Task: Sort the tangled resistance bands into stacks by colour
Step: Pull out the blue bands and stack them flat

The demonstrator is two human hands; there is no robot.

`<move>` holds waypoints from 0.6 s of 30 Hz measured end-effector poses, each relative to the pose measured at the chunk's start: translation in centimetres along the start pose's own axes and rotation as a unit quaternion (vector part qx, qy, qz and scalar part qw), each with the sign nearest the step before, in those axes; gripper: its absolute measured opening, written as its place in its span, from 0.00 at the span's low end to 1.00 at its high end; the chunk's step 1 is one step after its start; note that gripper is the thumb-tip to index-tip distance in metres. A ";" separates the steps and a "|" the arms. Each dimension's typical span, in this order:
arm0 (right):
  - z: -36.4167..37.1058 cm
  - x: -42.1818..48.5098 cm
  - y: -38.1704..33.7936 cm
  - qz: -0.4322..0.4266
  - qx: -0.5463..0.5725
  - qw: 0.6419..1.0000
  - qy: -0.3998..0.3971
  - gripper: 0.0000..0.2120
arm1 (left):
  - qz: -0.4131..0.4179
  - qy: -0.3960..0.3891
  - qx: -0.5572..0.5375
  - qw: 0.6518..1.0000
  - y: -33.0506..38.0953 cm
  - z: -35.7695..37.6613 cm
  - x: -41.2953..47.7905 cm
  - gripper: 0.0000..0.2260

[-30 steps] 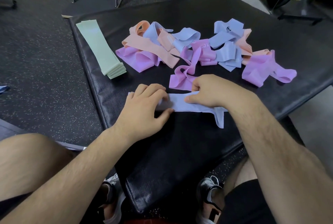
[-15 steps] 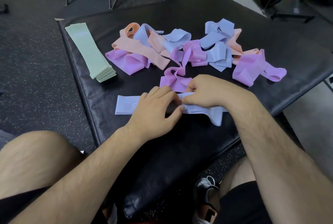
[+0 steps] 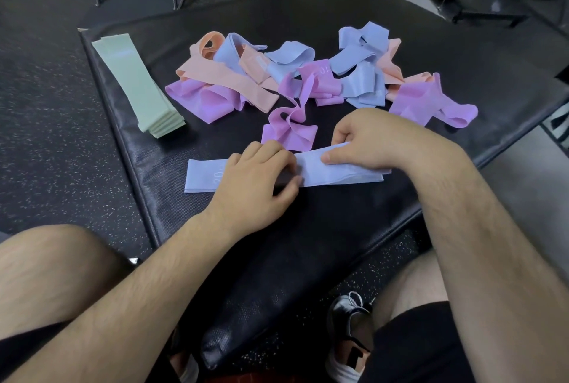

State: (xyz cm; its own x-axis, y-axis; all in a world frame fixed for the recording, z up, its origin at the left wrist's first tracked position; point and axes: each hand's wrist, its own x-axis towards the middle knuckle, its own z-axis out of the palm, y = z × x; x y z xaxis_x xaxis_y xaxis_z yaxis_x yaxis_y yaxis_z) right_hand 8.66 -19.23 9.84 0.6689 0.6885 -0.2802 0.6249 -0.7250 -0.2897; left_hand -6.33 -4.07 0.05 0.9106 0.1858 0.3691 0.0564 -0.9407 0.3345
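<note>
Left hand (image 3: 257, 178): fingers and thumb pinch blue band (image 3: 338, 168) mid-length.
Right hand (image 3: 368, 139): thumb and curled fingers grip it.
Beyond fingertips: tangled pile (image 3: 320, 78), green stack (image 3: 138, 87).

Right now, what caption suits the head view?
Left hand and right hand hold a blue band flat on the black mat, near a green stack and the tangled pile.

Faint printed numbers, two of them readable.
The flat lavender-blue band (image 3: 338, 171) bore pale digits reading "20" just beside the left hand (image 3: 255, 179), anything further being hidden; a purple band (image 3: 320, 75) in the tangle showed "10" turned sideways; a peach band (image 3: 257, 66) carried a white mark too blurred to read.
</note>
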 end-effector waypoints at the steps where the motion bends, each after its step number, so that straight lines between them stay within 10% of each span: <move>1: 0.0 -0.1 0.1 0.000 0.000 1.000 0.006 0.09 | 0.000 0.001 0.005 1.000 0.0 0.0 0.0 0.09; 18: 1.8 -0.2 3.2 0.019 0.029 0.999 0.026 0.05 | -0.003 0.001 0.058 0.998 1.2 0.2 0.5 0.07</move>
State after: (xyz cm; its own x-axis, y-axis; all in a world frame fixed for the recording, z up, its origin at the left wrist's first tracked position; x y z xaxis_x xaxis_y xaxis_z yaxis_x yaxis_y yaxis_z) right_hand 9.79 -21.63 7.31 0.7126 0.6577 -0.2440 0.5755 -0.7470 -0.3328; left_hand -5.71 -5.21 0.45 0.9096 0.1921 0.3684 0.1090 -0.9660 0.2345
